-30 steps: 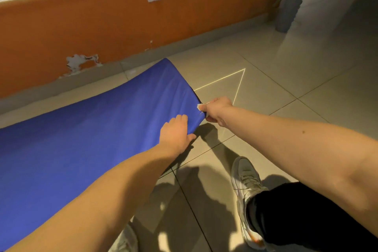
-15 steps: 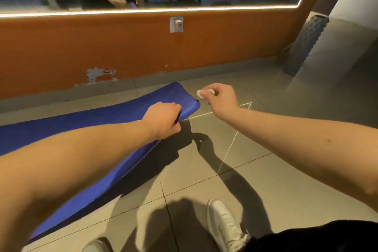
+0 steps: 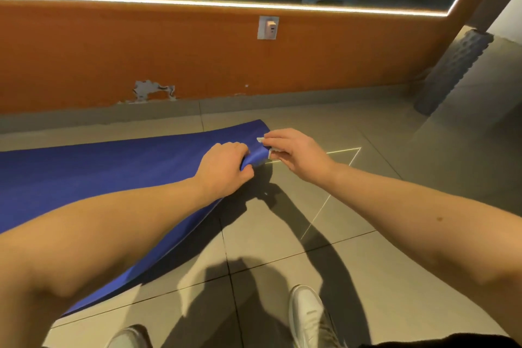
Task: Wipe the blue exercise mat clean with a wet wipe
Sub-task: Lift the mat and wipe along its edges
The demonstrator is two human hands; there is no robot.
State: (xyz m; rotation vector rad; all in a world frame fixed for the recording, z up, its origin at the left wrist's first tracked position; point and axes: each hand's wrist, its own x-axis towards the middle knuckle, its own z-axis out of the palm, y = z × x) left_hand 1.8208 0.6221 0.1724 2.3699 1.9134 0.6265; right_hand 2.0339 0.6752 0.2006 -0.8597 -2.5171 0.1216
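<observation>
The blue exercise mat (image 3: 113, 172) lies on the tiled floor, running from the left edge to its right end near the middle of the view. My left hand (image 3: 224, 168) grips the mat's near right corner, which is lifted and curled off the floor. My right hand (image 3: 296, 154) is at the mat's right end and pinches a small folded white wet wipe (image 3: 261, 139) against that edge. Most of the wipe is hidden by my fingers.
An orange wall (image 3: 197, 65) with a socket (image 3: 267, 27) and a lit mirror above runs behind the mat. A grey textured foam roller (image 3: 454, 68) leans in the right corner. My white shoes (image 3: 309, 316) stand on the tiles near the bottom.
The view has risen, showing more of the mirror. My left hand went from resting on the mat to gripping and lifting its corner. My right hand with the wipe came back to the mat's end.
</observation>
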